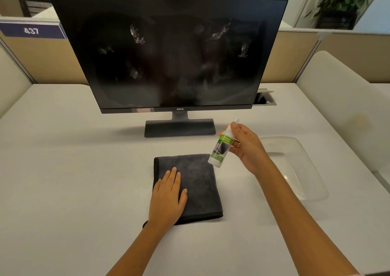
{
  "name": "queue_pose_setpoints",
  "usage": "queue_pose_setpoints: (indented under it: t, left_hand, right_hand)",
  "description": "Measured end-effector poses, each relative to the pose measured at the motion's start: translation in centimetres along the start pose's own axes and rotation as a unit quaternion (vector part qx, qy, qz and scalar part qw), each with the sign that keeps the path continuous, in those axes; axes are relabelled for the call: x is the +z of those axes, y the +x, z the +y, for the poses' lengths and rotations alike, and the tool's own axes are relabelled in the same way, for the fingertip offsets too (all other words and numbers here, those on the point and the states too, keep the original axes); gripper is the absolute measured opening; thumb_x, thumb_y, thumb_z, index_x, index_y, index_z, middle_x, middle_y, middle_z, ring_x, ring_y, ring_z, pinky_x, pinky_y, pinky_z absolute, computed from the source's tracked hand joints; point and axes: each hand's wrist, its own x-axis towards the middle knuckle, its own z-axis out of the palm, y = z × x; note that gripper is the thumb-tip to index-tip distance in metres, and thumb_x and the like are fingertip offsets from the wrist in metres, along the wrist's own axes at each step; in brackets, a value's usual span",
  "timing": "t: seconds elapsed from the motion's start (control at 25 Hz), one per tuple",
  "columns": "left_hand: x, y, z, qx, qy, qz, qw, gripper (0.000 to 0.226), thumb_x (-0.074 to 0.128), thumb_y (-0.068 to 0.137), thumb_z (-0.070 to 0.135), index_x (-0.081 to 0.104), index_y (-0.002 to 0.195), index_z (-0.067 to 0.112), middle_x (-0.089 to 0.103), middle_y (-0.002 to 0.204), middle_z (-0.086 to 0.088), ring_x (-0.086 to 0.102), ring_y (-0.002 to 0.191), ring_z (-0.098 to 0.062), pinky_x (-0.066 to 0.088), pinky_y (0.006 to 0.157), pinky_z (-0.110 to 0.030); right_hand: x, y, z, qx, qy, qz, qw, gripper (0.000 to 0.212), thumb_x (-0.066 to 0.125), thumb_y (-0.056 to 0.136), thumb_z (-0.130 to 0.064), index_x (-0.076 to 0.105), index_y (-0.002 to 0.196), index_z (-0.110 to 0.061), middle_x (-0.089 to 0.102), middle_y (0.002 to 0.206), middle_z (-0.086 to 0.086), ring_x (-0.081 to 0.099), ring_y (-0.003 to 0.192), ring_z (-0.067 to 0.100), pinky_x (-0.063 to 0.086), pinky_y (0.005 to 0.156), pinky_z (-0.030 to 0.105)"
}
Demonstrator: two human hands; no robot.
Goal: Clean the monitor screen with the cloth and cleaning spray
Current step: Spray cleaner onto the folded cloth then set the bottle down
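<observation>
A black monitor [168, 50] stands on the white desk, its dark screen marked with several whitish smears. In front of its base lies a folded dark grey cloth [198, 183]. My left hand [168, 197] rests flat on the cloth's left half, fingers straight. My right hand [244, 147] grips a small white spray bottle [221, 149] with a green label, tilted above the cloth's far right corner, with a finger on its top.
A clear plastic tray [295, 166] sits on the desk [63, 170] to the right of my right hand. A cable hatch [263, 99] lies open behind the monitor's right corner. Beige partitions and white seat backs border the desk.
</observation>
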Motion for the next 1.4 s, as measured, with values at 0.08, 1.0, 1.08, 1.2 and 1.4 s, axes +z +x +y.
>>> queue_pose_setpoints:
  t: [0.08,1.0,1.08,1.2,1.4]
  left_hand:
    - [0.0,0.0,0.0,-0.001,0.0,-0.001,1.0,0.061,0.026,0.094,0.05,0.017,0.146,0.021,0.017,0.156,0.002,0.013,0.144,-0.019,0.003,0.114,-0.032]
    - [0.1,0.0,-0.1,0.002,-0.002,0.013,1.0,0.06,0.027,0.093,0.05,0.024,0.145,0.021,0.023,0.154,0.001,0.019,0.142,-0.019,0.007,0.113,-0.033]
    - [0.0,0.0,-0.1,0.001,-0.004,0.014,1.0,0.059,0.028,0.093,0.049,0.025,0.144,0.02,0.025,0.154,0.0,0.02,0.142,-0.02,0.007,0.112,-0.033]
    - [0.0,0.1,-0.1,-0.002,-0.008,0.012,1.0,0.06,0.028,0.093,0.05,0.025,0.145,0.021,0.024,0.154,0.0,0.02,0.142,-0.02,0.007,0.113,-0.034]
    - [0.2,0.2,-0.2,-0.003,-0.004,0.008,1.0,0.06,0.025,0.092,0.051,0.022,0.145,0.022,0.021,0.155,0.002,0.017,0.143,-0.019,0.005,0.113,-0.033]
  right_hand:
    - [1.2,-0.1,0.6,0.016,0.048,-0.025,0.998,0.022,0.054,0.085,-0.037,0.06,0.099,-0.023,0.07,0.093,0.002,0.07,0.08,0.015,0.057,0.064,0.027]
    - [2.4,-2.0,7.5,0.157,0.259,-0.131,0.944,0.035,0.047,0.081,-0.053,0.054,0.091,-0.021,0.06,0.062,0.002,0.054,0.043,0.012,0.052,0.046,0.021]
    - [2.3,-1.9,7.9,0.169,0.248,-0.115,0.947,0.034,0.047,0.082,-0.051,0.054,0.096,-0.021,0.059,0.063,0.003,0.054,0.045,0.012,0.052,0.048,0.022]
    - [2.1,-1.9,8.2,0.194,0.265,-0.11,0.938,0.03,0.049,0.084,-0.042,0.056,0.103,-0.019,0.06,0.071,0.006,0.056,0.055,0.015,0.054,0.057,0.029]
    - [1.7,-1.9,8.5,0.204,0.256,-0.111,0.939,0.032,0.041,0.09,-0.031,0.053,0.116,-0.018,0.06,0.083,0.008,0.058,0.067,0.02,0.056,0.064,0.036]
